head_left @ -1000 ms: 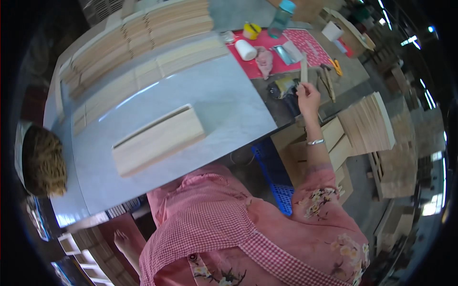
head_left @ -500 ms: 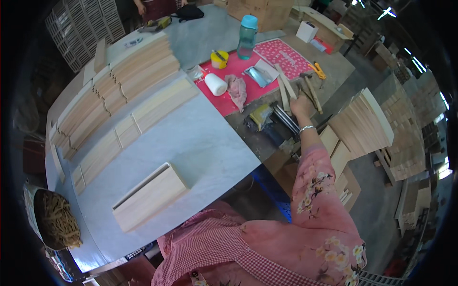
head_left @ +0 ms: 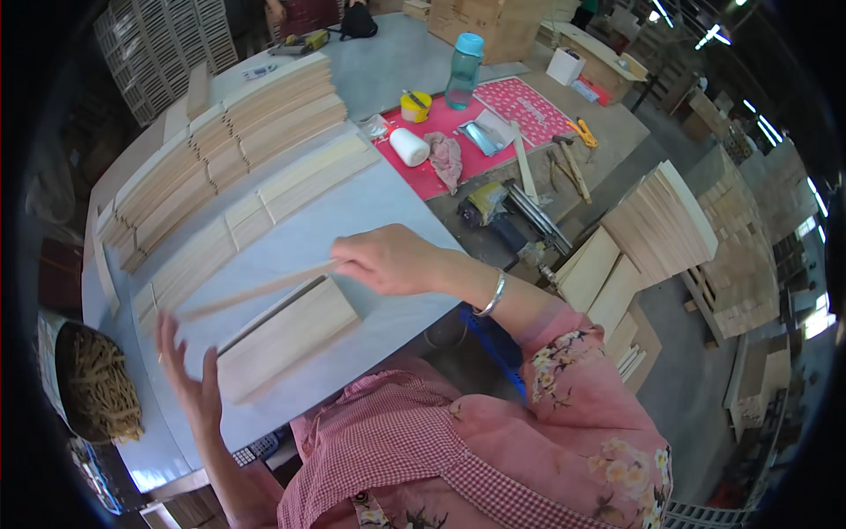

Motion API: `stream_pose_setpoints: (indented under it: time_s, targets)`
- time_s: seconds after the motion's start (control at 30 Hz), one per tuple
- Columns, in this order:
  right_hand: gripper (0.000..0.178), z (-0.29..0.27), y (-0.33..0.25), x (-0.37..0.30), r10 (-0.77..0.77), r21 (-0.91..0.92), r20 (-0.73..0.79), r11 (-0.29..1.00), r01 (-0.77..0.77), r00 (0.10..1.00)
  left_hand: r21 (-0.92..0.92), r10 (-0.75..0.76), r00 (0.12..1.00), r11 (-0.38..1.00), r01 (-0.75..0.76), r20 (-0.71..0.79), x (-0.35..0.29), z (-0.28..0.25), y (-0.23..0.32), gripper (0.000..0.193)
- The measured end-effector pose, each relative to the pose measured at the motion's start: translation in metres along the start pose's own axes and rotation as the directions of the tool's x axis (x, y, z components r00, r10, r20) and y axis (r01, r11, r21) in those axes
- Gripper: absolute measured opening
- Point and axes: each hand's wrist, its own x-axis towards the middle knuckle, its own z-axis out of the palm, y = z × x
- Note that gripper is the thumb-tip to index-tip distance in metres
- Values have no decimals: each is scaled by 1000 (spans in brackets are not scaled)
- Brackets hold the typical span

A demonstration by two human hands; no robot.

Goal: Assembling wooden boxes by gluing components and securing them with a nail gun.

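My right hand (head_left: 388, 258) grips one end of a thin wooden strip (head_left: 256, 292), which slants over the table toward the left. Fingers apart, my left hand (head_left: 191, 379) is raised by the strip's far end; whether they touch I cannot tell. Below the strip lies a pale wooden box (head_left: 286, 344) with a long, narrow slot along its upper edge. My left hand is beside the box's left end.
Behind are stacked wooden boards (head_left: 238, 132) and a row of flat pieces (head_left: 251, 212). A bin of tan strips (head_left: 104, 383) stands left. A bottle (head_left: 463, 72), white roll (head_left: 409, 147), cloth (head_left: 443, 161) and hammer (head_left: 575, 169) lie at the right back.
My right hand has come from the tools at the right to above the box, carrying one of the two wooden strips from there. My left hand has entered from below.
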Motion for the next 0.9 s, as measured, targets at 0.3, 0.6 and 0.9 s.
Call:
stream_pose_setpoints:
  time_s: [0.3,0.6,0.9]
  targets:
    - [7,19,-27,33,-107,218,-90,968,125,990,-443,-238,898,804,396,369,-10,-40,-41,16]
    - [11,18,-8,46,115,372,-119,926,-62,986,-263,-293,909,890,373,296,5,-13,-67,15]
    - [11,63,15,39,164,264,-46,953,-147,985,-115,-286,909,936,333,305,-7,6,-95,18]
